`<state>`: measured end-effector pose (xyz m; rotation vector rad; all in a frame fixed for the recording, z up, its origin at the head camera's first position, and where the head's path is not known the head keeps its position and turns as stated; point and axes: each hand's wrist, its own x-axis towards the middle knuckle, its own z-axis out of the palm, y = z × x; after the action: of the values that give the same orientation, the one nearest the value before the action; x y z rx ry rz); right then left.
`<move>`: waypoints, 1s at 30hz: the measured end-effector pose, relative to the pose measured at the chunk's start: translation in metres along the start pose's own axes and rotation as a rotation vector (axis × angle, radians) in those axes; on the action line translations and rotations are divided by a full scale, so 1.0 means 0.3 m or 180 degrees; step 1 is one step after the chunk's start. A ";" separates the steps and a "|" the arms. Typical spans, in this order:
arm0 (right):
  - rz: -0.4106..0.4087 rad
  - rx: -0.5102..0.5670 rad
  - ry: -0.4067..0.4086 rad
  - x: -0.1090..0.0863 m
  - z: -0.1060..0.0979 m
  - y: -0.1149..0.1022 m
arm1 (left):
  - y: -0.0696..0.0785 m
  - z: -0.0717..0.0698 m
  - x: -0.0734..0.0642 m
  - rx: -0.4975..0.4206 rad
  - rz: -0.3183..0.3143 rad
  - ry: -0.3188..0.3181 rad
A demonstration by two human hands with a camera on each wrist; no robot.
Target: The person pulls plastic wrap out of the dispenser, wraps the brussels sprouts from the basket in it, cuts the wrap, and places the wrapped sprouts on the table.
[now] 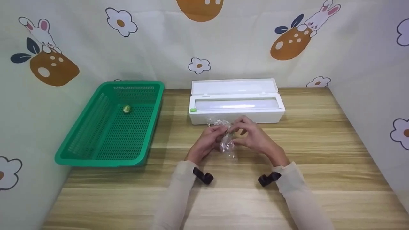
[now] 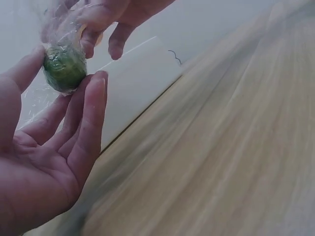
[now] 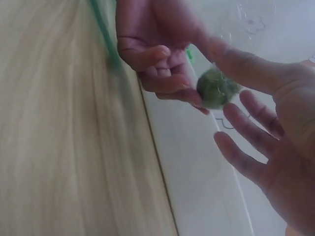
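Note:
A small round green fruit point(image 2: 64, 71) is wrapped in crinkled clear cling film point(image 1: 227, 146). My left hand point(image 1: 206, 142) holds it between thumb and fingertips, just in front of the white box. Curved fingers of my right hand point(image 1: 255, 137) meet the film from the other side, and in the left wrist view they seem to pinch its loose upper part. The right wrist view shows the fruit point(image 3: 216, 89) between both hands, with some right fingers held apart from it. Loose film sticks out above and below the hands.
Behind the hands stands a white cling film dispenser point(image 1: 236, 117), lid raised, roll showing and a green slider at its left. A green plastic basket point(image 1: 150, 127) at left contains one small round greenish item point(image 1: 127, 109). Patterned cloth point(image 1: 159, 48) surrounds the wooden table point(image 1: 319, 143).

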<state>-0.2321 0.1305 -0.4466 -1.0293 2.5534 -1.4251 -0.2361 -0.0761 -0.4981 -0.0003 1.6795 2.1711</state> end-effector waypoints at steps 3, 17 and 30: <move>-0.0119 0.0006 0.0244 0.004 0.011 0.019 | 0.004 -0.001 0.002 -0.0036 -0.0006 0.0067; 0.0938 0.0554 0.0506 0.004 0.033 0.048 | -0.012 -0.028 -0.008 -0.0169 0.0086 -0.0382; 0.1640 0.1068 0.0509 0.023 0.048 0.029 | -0.020 -0.038 -0.017 -0.0229 0.0200 -0.0561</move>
<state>-0.2370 0.1189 -0.4598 -0.1957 2.3067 -1.7278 -0.2323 -0.0870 -0.5056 0.2203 1.5222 2.2054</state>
